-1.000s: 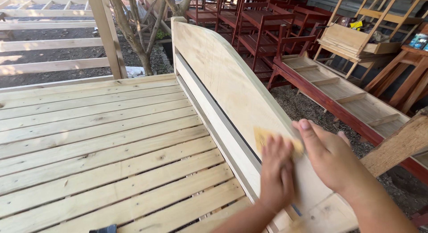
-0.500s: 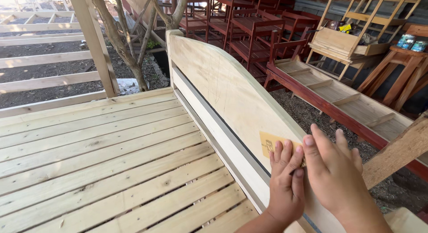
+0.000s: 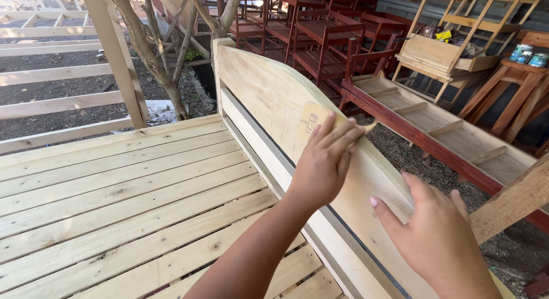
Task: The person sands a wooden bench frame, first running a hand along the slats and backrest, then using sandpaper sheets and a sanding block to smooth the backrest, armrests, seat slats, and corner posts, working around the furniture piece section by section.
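The slatted bed base (image 3: 114, 196) is seen at the left, with the curved headboard (image 3: 269, 99) standing along its right edge, long axis running away toward the far corner. The sandpaper (image 3: 311, 119) is pressed flat against the headboard's face under the spread fingers of the left hand (image 3: 323, 162), near the top edge. The right hand (image 3: 437, 242) is laid open on the top edge, nearer the body, holding nothing. Compared with half a second earlier, the left hand and sandpaper have been slid farther along the board, away from the right hand.
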The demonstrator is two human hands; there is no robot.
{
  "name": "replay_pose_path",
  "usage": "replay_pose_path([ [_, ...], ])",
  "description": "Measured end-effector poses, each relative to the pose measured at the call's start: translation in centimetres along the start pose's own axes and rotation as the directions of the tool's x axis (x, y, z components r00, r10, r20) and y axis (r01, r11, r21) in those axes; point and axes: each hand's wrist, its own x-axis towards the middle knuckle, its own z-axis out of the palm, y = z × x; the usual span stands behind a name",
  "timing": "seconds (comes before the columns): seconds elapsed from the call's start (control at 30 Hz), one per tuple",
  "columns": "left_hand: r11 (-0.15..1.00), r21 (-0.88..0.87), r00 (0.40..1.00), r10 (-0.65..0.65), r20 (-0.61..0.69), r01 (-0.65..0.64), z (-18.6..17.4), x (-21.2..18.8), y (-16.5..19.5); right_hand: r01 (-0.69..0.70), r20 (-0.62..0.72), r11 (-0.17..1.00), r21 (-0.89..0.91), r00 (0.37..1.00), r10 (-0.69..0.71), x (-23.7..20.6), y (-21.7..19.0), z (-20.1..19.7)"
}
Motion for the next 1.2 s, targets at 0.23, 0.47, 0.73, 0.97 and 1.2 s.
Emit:
replay_pose_path([
  [0.23, 0.882, -0.035, 0.88, -0.466, 0.086, 0.47, -1.8, 8.9, -8.0, -0.086, 0.09, 0.996, -0.025, 0.992, 0.088, -0.4, -0.7, -1.1],
  [0.47, 1.0, -0.027, 1.0, -0.016, -0.001, 0.016, -0.9, 1.0, 1.5, -0.002, 0.013, 0.989, -0.148, 1.0, 0.004, 0.6, -1.2, -1.0],
  [0.73, 0.794, -0.17, 0.812, -0.574, 0.102, 0.583, -0.6, 9.0, -11.6, 0.012, 0.065, 0.999, -0.038, 0.998, -0.01, 3.3, -3.7, -0.6],
  [0.97, 0.904, -0.408, 0.874, -0.297, -0.385, 0.128, 5.3, 1.1, -6.4, 0.042, -0.045, 0.955, 0.293, 0.999, -0.03, 2.7, -2.6, -0.6],
  [1.2, 0.816, -0.469, 0.905, -0.418, -0.073, 0.339, 10.4, -14.6, 6.8, 0.017, -0.091, 0.977, 0.214, 0.996, 0.003, 2.9, -3.3, -0.1],
])
